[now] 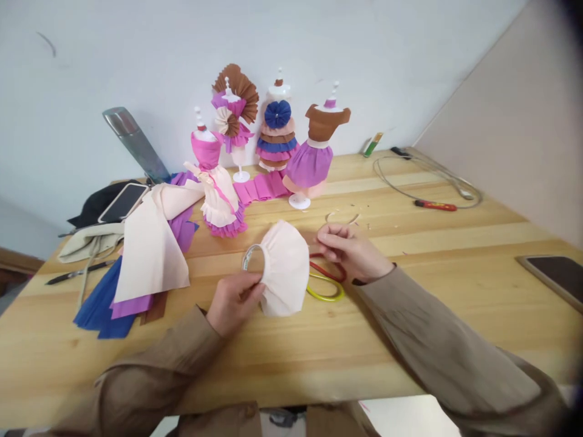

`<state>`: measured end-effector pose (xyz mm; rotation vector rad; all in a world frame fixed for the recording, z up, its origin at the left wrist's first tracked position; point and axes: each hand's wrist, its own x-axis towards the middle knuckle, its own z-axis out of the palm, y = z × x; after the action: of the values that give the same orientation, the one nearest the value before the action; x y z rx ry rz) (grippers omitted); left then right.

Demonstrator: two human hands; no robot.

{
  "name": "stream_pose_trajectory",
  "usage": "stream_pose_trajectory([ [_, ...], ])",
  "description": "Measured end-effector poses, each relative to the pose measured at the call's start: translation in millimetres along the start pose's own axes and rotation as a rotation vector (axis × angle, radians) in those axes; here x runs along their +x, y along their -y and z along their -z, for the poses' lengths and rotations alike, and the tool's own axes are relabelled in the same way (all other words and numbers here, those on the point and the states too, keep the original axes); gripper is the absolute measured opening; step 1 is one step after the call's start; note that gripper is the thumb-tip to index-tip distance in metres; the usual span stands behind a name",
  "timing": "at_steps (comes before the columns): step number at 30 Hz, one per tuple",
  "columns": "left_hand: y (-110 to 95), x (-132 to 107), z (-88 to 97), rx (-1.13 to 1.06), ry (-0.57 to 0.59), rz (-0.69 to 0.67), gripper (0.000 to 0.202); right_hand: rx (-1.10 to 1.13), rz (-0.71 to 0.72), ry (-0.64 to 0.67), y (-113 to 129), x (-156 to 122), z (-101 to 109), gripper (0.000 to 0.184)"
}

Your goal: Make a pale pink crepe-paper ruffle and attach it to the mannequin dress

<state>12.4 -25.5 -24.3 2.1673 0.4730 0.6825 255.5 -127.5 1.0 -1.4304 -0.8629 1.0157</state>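
My left hand [235,300] pinches the gathered edge of a pale pink crepe-paper skirt [286,270], which flares out to the right above the table. A white ring with print on it, like a roll of tape [248,258], shows beside that edge; whether it is attached or held too I cannot tell. To the right, my right hand [348,250] is raised, thumb and fingers pressed together; anything between them is too small to make out. Under it lie red and yellow loop handles, seemingly of scissors [327,296], partly hidden by the skirt.
Several small mannequins in paper dresses, one in a purple skirt [312,161], stand along the wall. Crepe-paper sheets [152,255], a pen [79,273] and a phone [124,202] lie left. A cable [423,164], red-handled tool [435,206] and another phone [558,276] lie right.
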Motion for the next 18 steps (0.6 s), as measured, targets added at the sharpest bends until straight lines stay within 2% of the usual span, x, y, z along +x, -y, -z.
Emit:
stream_pose_trajectory([
  [3, -4.5, 5.5, 0.4, -0.297, -0.041, 0.306, 0.022, -0.215, 0.009, 0.055, 7.0, -7.9, 12.5, 0.027],
  [5, -9.3, 10.9, 0.3, -0.488, -0.063, 0.427, 0.025, -0.566, 0.051, 0.156, 9.5, -15.7, 13.6, 0.022],
  [7, -13.4, 16.8, -0.4, -0.644, -0.078, 0.503, 0.026, -0.971, 0.100, 0.242, 9.2, -23.0, 9.1, 0.039],
  [9, -16.0, 22.3, -1.9, -0.782, -0.075, 0.568, 0.023, -1.210, 0.109, 0.279, 7.2, -28.3, 1.9, 0.055],
  [11, -17.6, 27.3, -4.4, -0.938, -0.081, 0.625, 0.020, -1.281, 0.111, 0.289, 5.1, -30.8, -4.3, 0.060],
  [13, -19.8, 32.0, -8.0, -1.041, -0.070, 0.668, 0.018, -1.257, 0.140, 0.278, 3.8, -31.1, -6.4, 0.056],
  [18, -30.5, 44.6, -20.9, -1.178, 0.030, 0.710, 0.024, -0.975, 0.127, 0.259, -1.8, -28.1, 9.3, 0.041],
])
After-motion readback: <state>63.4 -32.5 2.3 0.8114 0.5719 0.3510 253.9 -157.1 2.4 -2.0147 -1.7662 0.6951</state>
